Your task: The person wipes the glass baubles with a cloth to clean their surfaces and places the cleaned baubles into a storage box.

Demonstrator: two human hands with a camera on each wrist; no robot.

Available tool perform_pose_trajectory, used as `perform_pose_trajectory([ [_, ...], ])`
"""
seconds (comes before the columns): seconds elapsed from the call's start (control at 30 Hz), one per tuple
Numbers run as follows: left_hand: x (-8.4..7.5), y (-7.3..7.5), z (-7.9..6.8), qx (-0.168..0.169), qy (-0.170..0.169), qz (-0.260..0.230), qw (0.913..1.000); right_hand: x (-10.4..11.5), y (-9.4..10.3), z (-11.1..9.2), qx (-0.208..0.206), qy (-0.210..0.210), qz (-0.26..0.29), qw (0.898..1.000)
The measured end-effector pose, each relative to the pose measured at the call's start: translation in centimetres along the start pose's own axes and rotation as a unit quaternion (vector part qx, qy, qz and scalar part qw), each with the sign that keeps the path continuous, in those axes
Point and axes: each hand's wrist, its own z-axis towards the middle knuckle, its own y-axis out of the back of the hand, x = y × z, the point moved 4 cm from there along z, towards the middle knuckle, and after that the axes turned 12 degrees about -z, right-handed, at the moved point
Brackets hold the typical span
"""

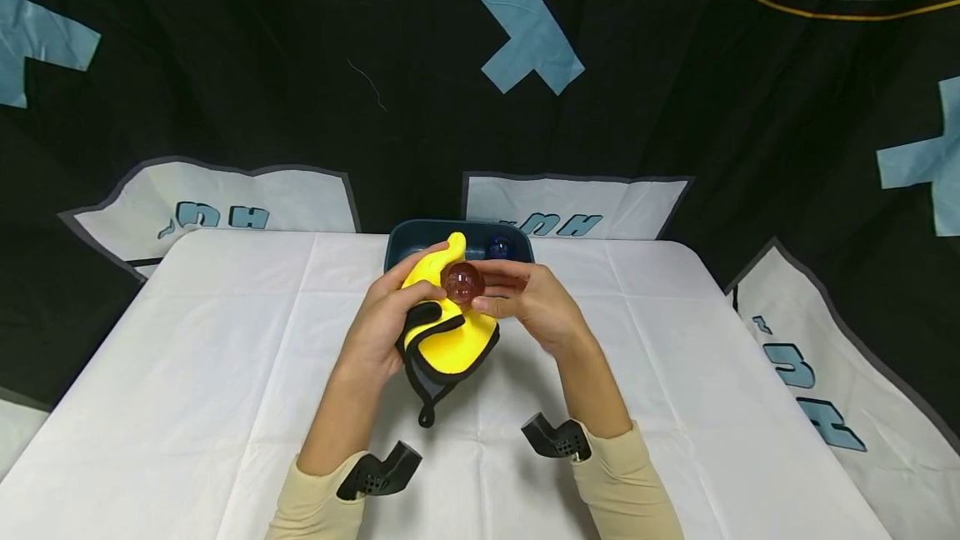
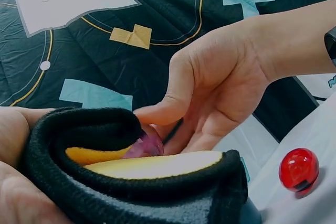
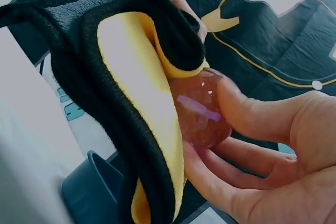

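Observation:
My left hand [image 1: 377, 319] grips a yellow cloth [image 1: 453, 348] with black edging, a dark grey back and a hanging loop, folded partly around a ball. The ball is a see-through reddish one [image 1: 462, 282], pinched between the thumb and fingers of my right hand [image 1: 536, 307]. In the right wrist view the cloth's yellow side [image 3: 139, 72] lies against the ball [image 3: 202, 109]. From the left wrist, the cloth's black rim [image 2: 131, 182] hides most of the ball, and only a pinkish part shows. Both hands are raised over the table's far half.
Behind the hands, a dark blue-green bin [image 1: 420, 232] stands at the far edge of the white-covered table [image 1: 225, 407], with a blue ball [image 1: 498, 247] in it. A shiny red ball [image 2: 298, 170] rests on a white surface in the left wrist view. A black printed cloth hangs behind.

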Motion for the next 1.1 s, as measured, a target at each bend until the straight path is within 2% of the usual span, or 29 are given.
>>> perform_pose_trajectory([
  [0.17, -0.13, -0.06, -0.13, 0.003, 0.002, -0.006, 1.0, -0.28, 0.06, 0.12, 0.015, -0.009, -0.024, 1.0],
  [0.33, -0.25, -0.04, -0.13, 0.007, -0.001, -0.013, 0.9999, -0.19, -0.02, 0.22, 0.007, -0.016, -0.03, 0.999],
  [0.53, -0.32, -0.04, -0.1, 0.013, -0.006, -0.02, 0.9997, 0.33, -0.17, 0.02, -0.025, 0.005, -0.01, 1.0],
  [0.7, -0.23, -0.02, -0.02, 0.013, -0.01, -0.018, 0.9997, 0.44, -0.01, -0.1, -0.005, 0.013, -0.007, 1.0],
  [0.83, -0.12, -0.1, 0.0, 0.011, -0.009, -0.013, 0.9998, 0.36, 0.13, -0.08, -0.006, 0.015, -0.025, 1.0],
  [1.1, 0.14, -0.14, 0.02, -0.003, -0.004, 0.003, 1.0, -0.31, 0.32, 0.13, -0.029, -0.031, -0.055, 0.998],
])
